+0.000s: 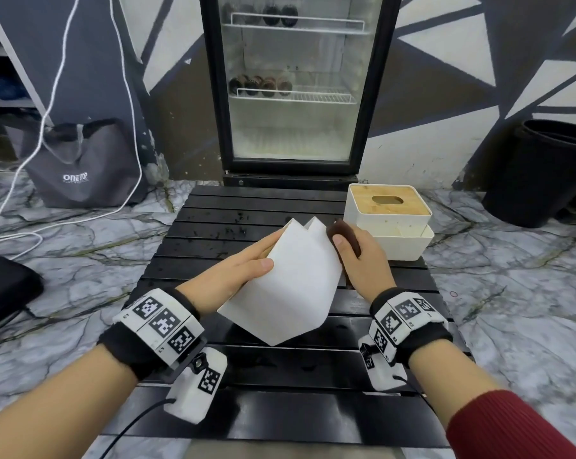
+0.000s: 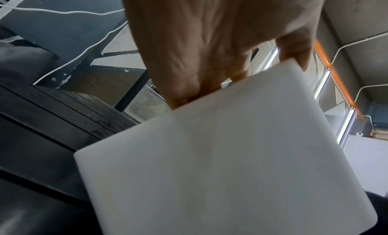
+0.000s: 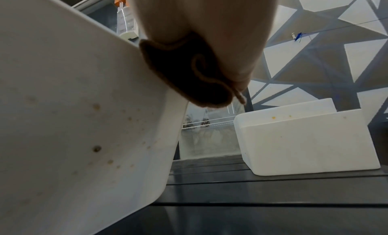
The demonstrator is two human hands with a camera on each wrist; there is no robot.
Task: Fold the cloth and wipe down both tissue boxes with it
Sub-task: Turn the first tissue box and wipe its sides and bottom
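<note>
The tissue box (image 1: 281, 283) is tilted above the worktop's (image 1: 280, 409) middle, clamped in my left hand (image 1: 233, 276); my right hand (image 1: 363, 260) pinches the folded cloth (image 1: 344, 236) against its side. I should press flat over those brown specks, keeping the box steady.

At the top centre we see a glass-door fridge (image 1: 293, 84) against a wall painted with grey and white triangles (image 1: 479, 54). A marbled floor (image 1: 81, 246) spreads across the middle, a grey bag (image 1: 81, 164) at left, a black bin (image 1: 541, 170) at right, a black slatted table (image 1: 280, 376) below.
</note>
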